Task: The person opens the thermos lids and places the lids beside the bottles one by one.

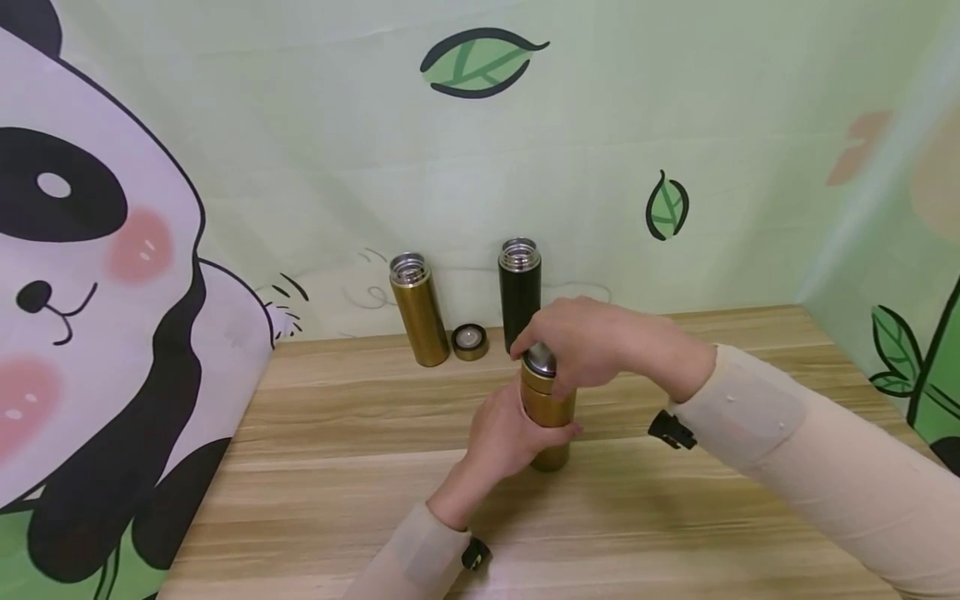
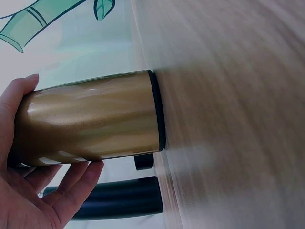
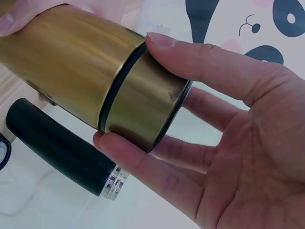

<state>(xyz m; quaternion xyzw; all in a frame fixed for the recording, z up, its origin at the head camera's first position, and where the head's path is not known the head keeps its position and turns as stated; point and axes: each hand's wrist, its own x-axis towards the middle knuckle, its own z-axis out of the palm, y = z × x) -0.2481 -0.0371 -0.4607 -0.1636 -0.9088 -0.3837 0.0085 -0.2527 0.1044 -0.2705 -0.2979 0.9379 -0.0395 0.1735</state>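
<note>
A gold thermos flask (image 1: 551, 454) stands upright on the wooden table. My left hand (image 1: 501, 437) grips its body, thumb on the near side and fingers round the back. My right hand (image 1: 592, 342) holds the gold lid (image 3: 143, 98) from above, thumb and fingers pinching its sides. The lid sits on the flask with a dark ring between them, and its top looks silvery in the head view. In the left wrist view the base of the flask meets the table. Part of the body is hidden behind my hands.
Behind the hands stand a lidless black flask (image 1: 519, 287) and a lidless gold flask (image 1: 420, 321), both with bare metal necks. Between them a loose gold lid (image 1: 470, 343) lies inside up. A wall cloth (image 1: 337, 167) printed with a panda and leaves backs the table (image 1: 337, 483).
</note>
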